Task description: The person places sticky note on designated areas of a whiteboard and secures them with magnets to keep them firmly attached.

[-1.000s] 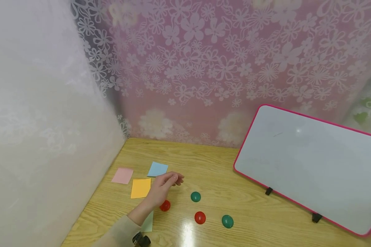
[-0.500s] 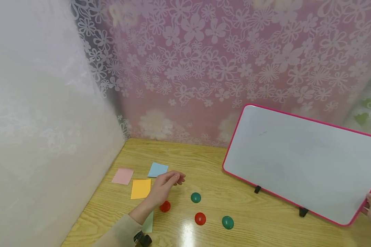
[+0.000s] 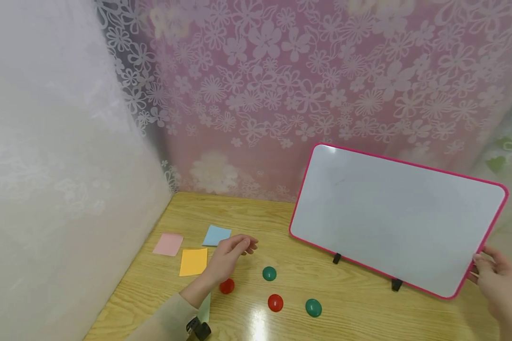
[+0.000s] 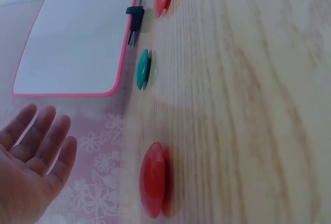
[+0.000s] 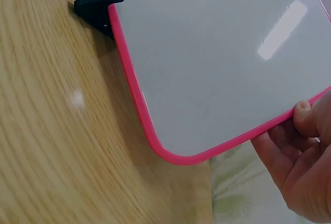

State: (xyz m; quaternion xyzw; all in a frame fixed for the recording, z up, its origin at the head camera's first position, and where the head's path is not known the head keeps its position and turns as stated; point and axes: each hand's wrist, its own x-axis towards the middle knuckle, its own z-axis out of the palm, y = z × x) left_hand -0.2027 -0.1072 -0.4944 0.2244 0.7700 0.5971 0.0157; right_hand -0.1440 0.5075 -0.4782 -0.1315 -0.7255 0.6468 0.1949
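Observation:
A whiteboard with a pink frame leans back on small black feet at the right of the table. My right hand grips its right edge, thumb on the front face and fingers behind, as the right wrist view also shows. My left hand hovers over the left part of the table with relaxed fingers and nothing in them. Below it lies a red round magnet. Another red magnet and two green ones, a nearer green magnet and a farther green magnet, lie to its right.
Sticky notes lie at the left: a pink note, an orange note, a blue note and a pale green note partly under the left forearm. A flowered pink curtain hangs behind the wooden table.
The whiteboard has slid leftward across the table, and my right hand has come into view holding its right edge. My left hand has barely moved.

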